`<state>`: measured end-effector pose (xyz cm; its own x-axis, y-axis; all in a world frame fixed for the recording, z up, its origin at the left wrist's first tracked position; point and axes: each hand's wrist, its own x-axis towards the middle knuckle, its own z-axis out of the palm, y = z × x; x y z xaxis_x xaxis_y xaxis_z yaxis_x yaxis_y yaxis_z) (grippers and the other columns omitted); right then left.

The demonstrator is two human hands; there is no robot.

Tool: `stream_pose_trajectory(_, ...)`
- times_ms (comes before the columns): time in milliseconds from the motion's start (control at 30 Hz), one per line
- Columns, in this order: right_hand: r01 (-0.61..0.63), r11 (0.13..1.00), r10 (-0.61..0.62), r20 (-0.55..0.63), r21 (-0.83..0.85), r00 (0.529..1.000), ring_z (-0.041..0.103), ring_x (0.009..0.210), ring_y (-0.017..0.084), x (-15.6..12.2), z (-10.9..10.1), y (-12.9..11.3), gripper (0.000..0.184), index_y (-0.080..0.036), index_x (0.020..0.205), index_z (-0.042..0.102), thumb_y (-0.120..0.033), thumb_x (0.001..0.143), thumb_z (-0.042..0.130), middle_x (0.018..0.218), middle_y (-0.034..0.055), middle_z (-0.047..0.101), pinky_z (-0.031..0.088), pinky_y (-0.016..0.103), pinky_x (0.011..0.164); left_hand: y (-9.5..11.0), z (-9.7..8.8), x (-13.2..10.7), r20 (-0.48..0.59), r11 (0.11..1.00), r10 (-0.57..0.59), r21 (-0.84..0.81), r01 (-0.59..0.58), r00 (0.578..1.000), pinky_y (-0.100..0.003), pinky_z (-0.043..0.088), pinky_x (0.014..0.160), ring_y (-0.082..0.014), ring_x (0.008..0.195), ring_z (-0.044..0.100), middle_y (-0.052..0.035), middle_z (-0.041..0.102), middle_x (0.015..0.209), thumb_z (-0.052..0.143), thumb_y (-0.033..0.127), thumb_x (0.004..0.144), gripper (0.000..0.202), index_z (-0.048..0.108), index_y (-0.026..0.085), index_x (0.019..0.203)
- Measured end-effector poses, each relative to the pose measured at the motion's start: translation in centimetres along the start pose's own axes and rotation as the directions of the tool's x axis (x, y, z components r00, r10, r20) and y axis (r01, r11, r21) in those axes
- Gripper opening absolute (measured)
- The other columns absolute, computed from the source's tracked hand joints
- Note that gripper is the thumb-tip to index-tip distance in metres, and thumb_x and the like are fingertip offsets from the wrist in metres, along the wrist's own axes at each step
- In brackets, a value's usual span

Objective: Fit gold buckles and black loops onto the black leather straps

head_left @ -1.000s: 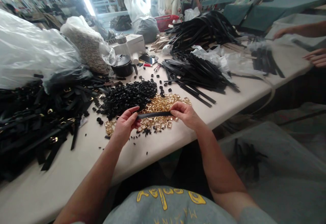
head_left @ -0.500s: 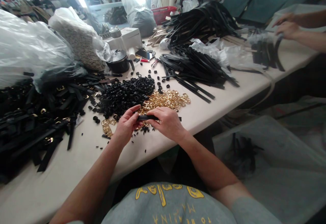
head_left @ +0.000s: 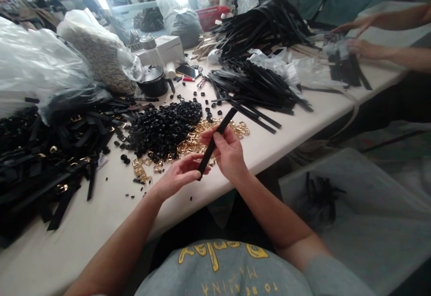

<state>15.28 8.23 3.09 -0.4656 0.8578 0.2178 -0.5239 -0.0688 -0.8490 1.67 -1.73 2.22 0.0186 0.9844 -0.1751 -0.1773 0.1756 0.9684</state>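
Note:
A short black strap [head_left: 209, 152] slants between my two hands above the table's near edge, its far end pointing up and to the right. My left hand [head_left: 184, 172] pinches its lower end between thumb and fingers. Around its middle, my right hand [head_left: 227, 150] grips it with the thumb on top. Just beyond my hands lie a heap of gold buckles [head_left: 240, 128] and a larger heap of small black loops [head_left: 161, 127]. A few more gold buckles [head_left: 138, 170] lie left of my left hand.
Black straps with buckles [head_left: 43, 170] pile up at left below clear plastic bags [head_left: 40, 58]. A black lidded pot [head_left: 153, 82], a phone [head_left: 188, 71] and loose straps [head_left: 256, 85] lie farther back. Another person's hands [head_left: 367, 46] handle straps at right. A plastic-lined bin [head_left: 370, 237] stands below.
The strap has turned from level to a steep slant, showing its broad face. My right hand has risen along it, and my left hand has shifted right and down to its lower end.

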Motion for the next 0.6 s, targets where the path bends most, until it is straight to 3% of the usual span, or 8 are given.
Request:
stream_pose_trajectory(67,-0.005,0.999,0.006,-0.013,0.046,1.000,0.070,0.089,0.017,0.2,0.2,0.8,0.022,-0.025,0.100,0.046,-0.043,0.091,0.057,0.093,0.0008,0.070,0.058,0.038,0.087,-0.2,0.3,0.0,0.039,0.998,-0.060,0.017,0.059,0.997,-0.029,0.054,0.071,-0.0197,0.078,0.070,-0.0098,0.074,0.089,0.081,0.037,0.072,0.041,0.067,0.016,0.105)
stream_pose_trajectory(167,0.014,1.000,-0.014,-0.003,0.018,1.000,0.069,0.098,0.019,0.8,-0.5,1.6,0.019,-0.025,0.105,0.046,-0.039,0.094,0.052,0.102,0.0042,0.070,0.055,0.043,0.095,-0.5,0.2,0.1,-0.047,0.994,-0.101,0.032,0.103,0.994,-0.024,0.050,0.058,-0.0142,0.062,0.066,-0.0057,0.071,0.075,0.075,0.038,0.078,0.027,0.065,0.015,0.089)
stream_pose_trajectory(267,0.177,0.959,-0.200,-0.088,-0.223,0.976,0.057,0.124,0.022,1.7,-2.2,0.9,0.032,-0.025,0.123,0.044,-0.038,0.095,0.049,0.127,0.0094,0.061,0.045,0.046,0.108,-0.5,-0.3,0.2,-0.133,0.993,-0.113,-0.030,0.110,0.985,-0.020,0.044,0.049,-0.0107,0.052,0.060,-0.0024,0.066,0.065,0.073,0.042,0.079,0.030,0.063,0.015,0.086)
stream_pose_trajectory(333,0.284,0.821,-0.381,-0.105,-0.495,0.919,0.039,0.141,0.024,2.1,-3.4,-0.3,0.045,-0.026,0.135,0.040,-0.041,0.094,0.051,0.142,0.0103,0.050,0.034,0.048,0.116,-0.4,-0.5,0.2,-0.132,0.989,-0.133,-0.076,0.123,0.982,-0.019,0.041,0.046,-0.0092,0.048,0.055,-0.0007,0.063,0.061,0.074,0.043,0.076,0.032,0.063,0.015,0.087)
stream_pose_trajectory(400,0.342,0.611,-0.433,0.061,-0.714,0.899,0.028,0.147,0.026,2.1,-4.1,-1.8,0.050,-0.027,0.139,0.043,-0.043,0.093,0.055,0.145,0.0091,0.047,0.026,0.050,0.119,-0.3,-0.6,0.2,-0.099,0.985,-0.155,-0.091,0.146,0.983,-0.019,0.040,0.045,-0.0083,0.045,0.052,0.0002,0.061,0.058,0.076,0.043,0.075,0.033,0.063,0.015,0.087)
stream_pose_trajectory(467,0.454,0.429,-0.307,0.347,-0.781,0.886,0.036,0.142,0.026,1.7,-4.2,-2.8,0.044,-0.028,0.133,0.052,-0.042,0.092,0.059,0.139,0.0067,0.055,0.022,0.051,0.120,-0.3,-0.8,0.2,-0.072,0.983,-0.167,-0.082,0.161,0.983,-0.019,0.040,0.045,-0.0080,0.045,0.051,0.0002,0.061,0.057,0.076,0.042,0.075,0.032,0.063,0.015,0.086)
stream_pose_trajectory(533,0.581,0.350,-0.136,0.573,-0.735,0.808,0.053,0.128,0.025,1.3,-3.8,-3.1,0.032,-0.027,0.121,0.062,-0.038,0.091,0.062,0.125,0.0050,0.065,0.024,0.050,0.118,-0.3,-0.9,0.1,-0.064,0.983,-0.169,-0.080,0.163,0.984,-0.018,0.040,0.045,-0.0076,0.046,0.051,0.0001,0.061,0.057,0.077,0.042,0.075,0.031,0.064,0.015,0.085)
stream_pose_trajectory(600,0.640,0.340,-0.035,0.671,-0.689,0.741,0.064,0.108,0.022,1.0,-3.4,-2.7,0.022,-0.024,0.110,0.067,-0.033,0.091,0.064,0.109,0.0050,0.072,0.033,0.048,0.111,-0.3,-1.0,0.2,-0.072,0.982,-0.169,-0.096,0.162,0.983,-0.018,0.039,0.045,-0.0074,0.045,0.051,0.0002,0.061,0.057,0.077,0.042,0.075,0.032,0.064,0.015,0.086)
